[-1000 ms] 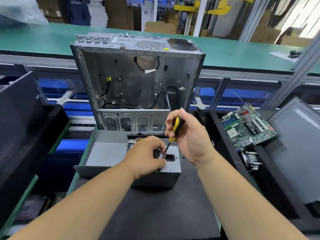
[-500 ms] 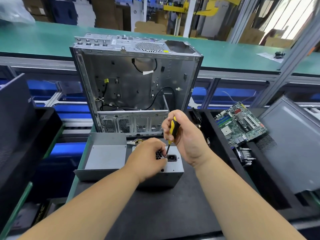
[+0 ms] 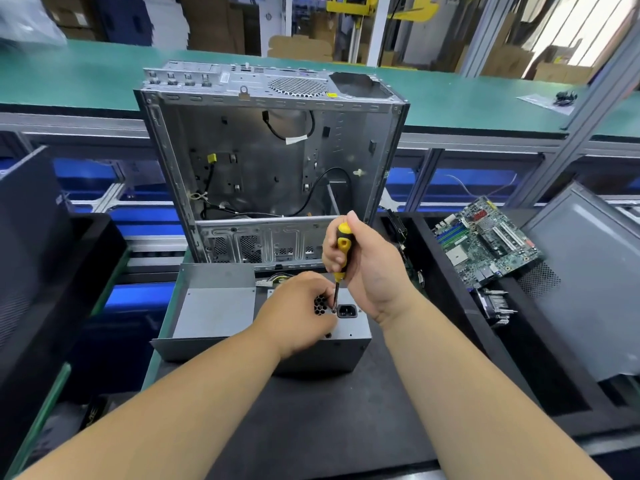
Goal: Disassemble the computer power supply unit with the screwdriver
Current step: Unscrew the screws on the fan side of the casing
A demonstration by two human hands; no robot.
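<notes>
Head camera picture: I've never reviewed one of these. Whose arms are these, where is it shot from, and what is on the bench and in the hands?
The camera sits on a person's head, looking down at their own bare arms. The right hand grips a yellow-and-black screwdriver, tip down beside the black power socket on a grey metal power supply box. The left hand rests on that box. It lies on a black mat. Behind stands an open, gutted silver computer case; a green circuit board lies to the right.

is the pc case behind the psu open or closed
Open: the computer case has no side panel, so its bare interior and loose cables show.
</notes>
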